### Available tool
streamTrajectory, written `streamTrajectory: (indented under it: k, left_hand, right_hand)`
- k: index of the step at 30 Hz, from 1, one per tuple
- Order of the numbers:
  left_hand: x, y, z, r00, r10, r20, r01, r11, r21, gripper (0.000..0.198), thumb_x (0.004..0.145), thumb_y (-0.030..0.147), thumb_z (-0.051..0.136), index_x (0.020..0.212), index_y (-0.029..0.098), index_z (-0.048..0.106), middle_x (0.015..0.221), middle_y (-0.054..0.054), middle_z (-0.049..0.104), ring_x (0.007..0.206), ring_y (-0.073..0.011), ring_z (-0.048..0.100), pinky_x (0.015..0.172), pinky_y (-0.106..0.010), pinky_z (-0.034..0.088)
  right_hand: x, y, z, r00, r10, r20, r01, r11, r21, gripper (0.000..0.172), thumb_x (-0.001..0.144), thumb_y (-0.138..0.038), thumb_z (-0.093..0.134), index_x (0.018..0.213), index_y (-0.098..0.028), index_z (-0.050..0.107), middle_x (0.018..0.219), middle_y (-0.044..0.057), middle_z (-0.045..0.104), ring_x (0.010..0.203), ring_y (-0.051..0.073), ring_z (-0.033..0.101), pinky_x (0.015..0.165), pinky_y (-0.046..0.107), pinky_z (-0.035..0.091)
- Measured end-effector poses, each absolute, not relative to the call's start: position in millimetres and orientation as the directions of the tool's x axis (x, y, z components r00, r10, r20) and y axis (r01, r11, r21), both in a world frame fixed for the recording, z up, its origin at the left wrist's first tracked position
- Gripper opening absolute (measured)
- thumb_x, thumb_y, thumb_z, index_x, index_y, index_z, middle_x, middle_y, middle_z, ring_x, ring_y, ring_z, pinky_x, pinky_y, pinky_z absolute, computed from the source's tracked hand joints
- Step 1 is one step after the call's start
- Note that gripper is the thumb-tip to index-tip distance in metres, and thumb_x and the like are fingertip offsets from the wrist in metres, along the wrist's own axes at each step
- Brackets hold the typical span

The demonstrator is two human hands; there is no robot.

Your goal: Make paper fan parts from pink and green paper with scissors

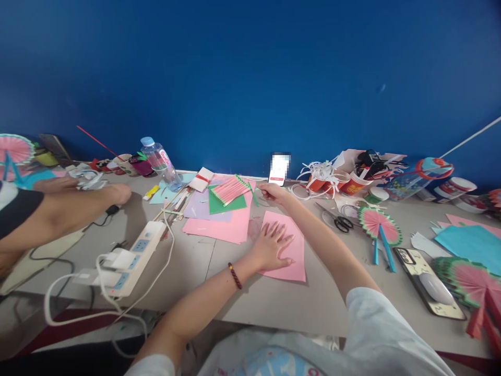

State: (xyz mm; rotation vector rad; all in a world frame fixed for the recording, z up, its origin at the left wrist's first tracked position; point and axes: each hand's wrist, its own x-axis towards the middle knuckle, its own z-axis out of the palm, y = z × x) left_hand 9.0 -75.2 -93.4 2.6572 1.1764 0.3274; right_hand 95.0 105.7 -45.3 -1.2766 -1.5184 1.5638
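Left hand (273, 244): palm down, fingers spread, flat on a pink sheet (294, 267), which sticks out past the fingertips and under the thumb side. Bracelet (235, 275) on that wrist.

Right hand (274, 193): beyond the left one, fingers curled in. Can't tell if it's pinching anything. Green strip (255, 196) just to its left; contact unclear. Phone (277, 169) upright right behind it, screen lit, partly pixelated.

Left of right hand: pleated paper (229, 190), pink with green edging, on a green sheet (219, 208), over purple (191, 209) and larger pink paper (215, 231).

Right of right hand: cups (355, 185) with white strips (319, 172), scissors (343, 224) nearer. Further right, a round pink-green fan (379, 224) on blue legs, then a second phone (450, 309) with a mouse (436, 288) on it.

Well left of left hand: power strip (135, 261), plugs in. Bottle (161, 162) beyond, tilted. Co-worker's arm (66, 209) at far left.
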Motion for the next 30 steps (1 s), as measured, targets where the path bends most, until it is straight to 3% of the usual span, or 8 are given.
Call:
streamTrajectory:
  k: [6, 10, 14, 18, 21, 25, 28, 30]
  left_hand:
    - [7.8, -75.2, -91.8, 0.664, 0.741, 0.1, 0.692, -0.66, 0.293, 0.074, 0.084, 0.069, 0.04, 0.146, 0.03, 0.032, 0.157, -0.008, 0.022, 0.145, -0.0336, 0.012, 0.115, -0.055, 0.011]
    - [8.2, -75.9, -92.2, 0.654, 0.745, 0.134, 0.694, -0.661, 0.286, 0.076, 0.082, 0.069, 0.042, 0.144, 0.026, 0.036, 0.156, -0.01, 0.024, 0.144, -0.0338, 0.014, 0.115, -0.054, 0.012]
    - [10.9, -78.3, -98.3, 0.594, 0.794, 0.133, 0.74, -0.603, 0.296, 0.075, 0.083, 0.067, 0.043, 0.144, 0.025, 0.034, 0.156, -0.011, 0.023, 0.144, -0.0335, 0.013, 0.115, -0.055, 0.011]
    - [15.1, -79.8, -101.6, 0.488, 0.864, 0.124, 0.807, -0.501, 0.312, 0.076, 0.083, 0.064, 0.045, 0.144, 0.02, 0.033, 0.154, -0.013, 0.027, 0.144, -0.0319, 0.015, 0.116, -0.054, 0.01]
    - [16.7, -79.0, -97.3, 0.427, 0.893, 0.141, 0.833, -0.449, 0.322, 0.072, 0.082, 0.059, 0.05, 0.139, 0.016, 0.039, 0.149, -0.015, 0.035, 0.141, -0.0321, 0.022, 0.116, -0.051, 0.015]
    - [15.6, -78.3, -89.9, 0.416, 0.893, 0.175, 0.83, -0.451, 0.328, 0.066, 0.079, 0.057, 0.057, 0.131, 0.019, 0.046, 0.137, -0.014, 0.045, 0.134, -0.0311, 0.034, 0.114, -0.05, 0.021]
    - [14.2, -79.1, -88.9, 0.442, 0.88, 0.174, 0.825, -0.475, 0.306, 0.069, 0.079, 0.06, 0.054, 0.133, 0.019, 0.045, 0.141, -0.014, 0.042, 0.135, -0.0319, 0.031, 0.114, -0.051, 0.02]
    - [13.9, -79.8, -89.8, 0.461, 0.875, 0.15, 0.825, -0.484, 0.29, 0.074, 0.079, 0.064, 0.051, 0.137, 0.018, 0.041, 0.146, -0.015, 0.036, 0.138, -0.0334, 0.027, 0.114, -0.053, 0.018]
  right_hand:
    - [85.4, 107.0, -31.7, -0.293, 0.95, -0.111, 0.38, 0.009, -0.925, 0.008, 0.082, -0.022, 0.058, 0.076, -0.017, 0.059, 0.048, -0.005, 0.046, 0.046, 0.008, 0.042, 0.048, 0.019, 0.033]
    - [72.6, 94.0, -16.4, -0.342, 0.939, -0.019, 0.503, 0.166, -0.848, 0.011, 0.084, -0.026, 0.054, 0.084, -0.017, 0.061, 0.05, -0.005, 0.047, 0.048, 0.011, 0.042, 0.052, 0.022, 0.033]
    - [79.0, 63.6, -12.2, -0.42, 0.905, 0.067, 0.593, 0.33, -0.734, 0.016, 0.087, -0.028, 0.052, 0.086, -0.017, 0.064, 0.066, -0.001, 0.061, 0.061, 0.012, 0.047, 0.061, 0.022, 0.032]
    - [112.3, 33.3, -30.0, -0.463, 0.886, 0.007, 0.667, 0.354, -0.656, 0.019, 0.087, -0.024, 0.05, 0.084, -0.017, 0.066, 0.077, 0.003, 0.069, 0.066, 0.014, 0.055, 0.063, 0.023, 0.035]
    - [137.8, 22.0, -48.1, -0.339, 0.941, 0.028, 0.854, 0.32, -0.411, 0.028, 0.095, -0.029, 0.038, 0.103, -0.021, 0.064, 0.093, 0.005, 0.072, 0.078, 0.017, 0.062, 0.065, 0.024, 0.037]
    - [153.8, 22.4, -55.8, -0.456, 0.889, -0.039, 0.884, 0.447, -0.136, 0.031, 0.097, -0.032, 0.034, 0.112, -0.025, 0.06, 0.107, 0.005, 0.07, 0.085, 0.019, 0.065, 0.064, 0.025, 0.038]
    - [160.4, 28.1, -49.1, -0.525, 0.846, -0.096, 0.851, 0.523, -0.047, 0.028, 0.095, -0.038, 0.042, 0.112, -0.024, 0.06, 0.105, 0.006, 0.07, 0.086, 0.021, 0.065, 0.064, 0.025, 0.038]
    - [167.0, 31.9, -44.1, -0.526, 0.843, -0.114, 0.851, 0.522, -0.065, 0.033, 0.09, -0.046, 0.05, 0.113, -0.023, 0.059, 0.098, 0.006, 0.071, 0.085, 0.022, 0.065, 0.064, 0.025, 0.038]
